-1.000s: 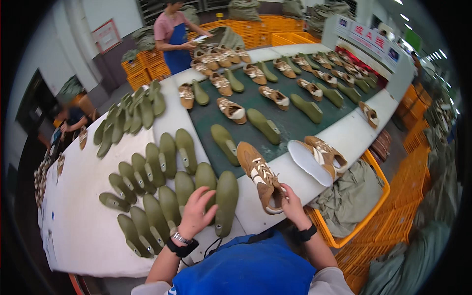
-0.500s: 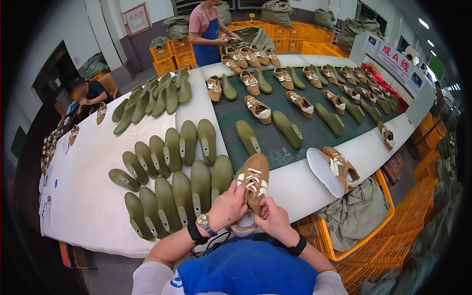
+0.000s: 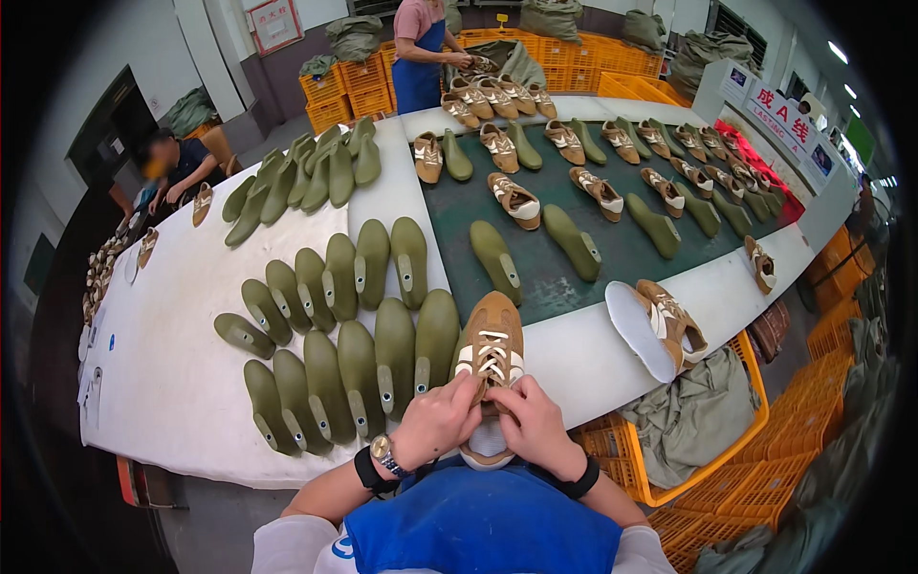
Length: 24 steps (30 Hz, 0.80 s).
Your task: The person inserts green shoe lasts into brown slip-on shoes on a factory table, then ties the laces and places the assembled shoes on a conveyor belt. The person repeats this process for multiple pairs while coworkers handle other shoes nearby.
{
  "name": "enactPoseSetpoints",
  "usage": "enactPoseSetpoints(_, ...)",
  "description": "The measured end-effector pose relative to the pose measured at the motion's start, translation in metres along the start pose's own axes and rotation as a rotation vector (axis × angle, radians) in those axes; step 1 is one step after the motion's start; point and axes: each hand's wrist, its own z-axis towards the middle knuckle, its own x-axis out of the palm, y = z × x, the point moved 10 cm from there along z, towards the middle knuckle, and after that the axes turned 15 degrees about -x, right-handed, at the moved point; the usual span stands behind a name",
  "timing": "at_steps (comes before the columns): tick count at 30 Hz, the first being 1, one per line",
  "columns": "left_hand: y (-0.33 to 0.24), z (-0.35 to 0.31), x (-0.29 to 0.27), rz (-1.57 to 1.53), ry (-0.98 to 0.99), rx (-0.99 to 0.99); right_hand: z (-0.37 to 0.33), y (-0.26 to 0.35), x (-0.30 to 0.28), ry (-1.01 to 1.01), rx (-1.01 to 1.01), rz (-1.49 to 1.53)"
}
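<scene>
At a white worktable [image 3: 569,356], left hand [image 3: 438,421] and right hand [image 3: 532,421] gripping a brown lace-up sneaker [image 3: 494,325], olive shoe lasts [image 3: 394,340] alongside

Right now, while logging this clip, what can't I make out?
All in the head view:
Hidden: part of the tan-and-white lace-up sneaker, behind the left hand and right hand.
Hidden: the orange crate's floor, under grey-green cloth.
Cut off: the standing co-worker's head, by the upper edge.
Too small: stitching on the farthest sneakers.
</scene>
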Motion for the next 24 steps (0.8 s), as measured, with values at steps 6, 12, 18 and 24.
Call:
enactPoseSetpoints(6, 0.040, 0.000, 0.001, -0.236, -0.005, -0.208, -0.001, -0.003, 0.013, 0.128, -0.172, 0.295)
enactPoseSetpoints(12, 0.059, 0.003, 0.016, -0.331, 0.095, -0.311, -0.002, -0.002, 0.016, 0.140, -0.271, 0.409)
enactPoseSetpoints(18, 0.017, 0.010, 0.010, 0.003, 0.014, 0.035, 0.004, -0.016, 0.004, -0.003, -0.095, 0.392)
enactPoseSetpoints(24, 0.003, 0.014, 0.022, -0.329, 0.138, 0.165, -0.002, -0.043, 0.015, -0.206, 0.113, 0.554)
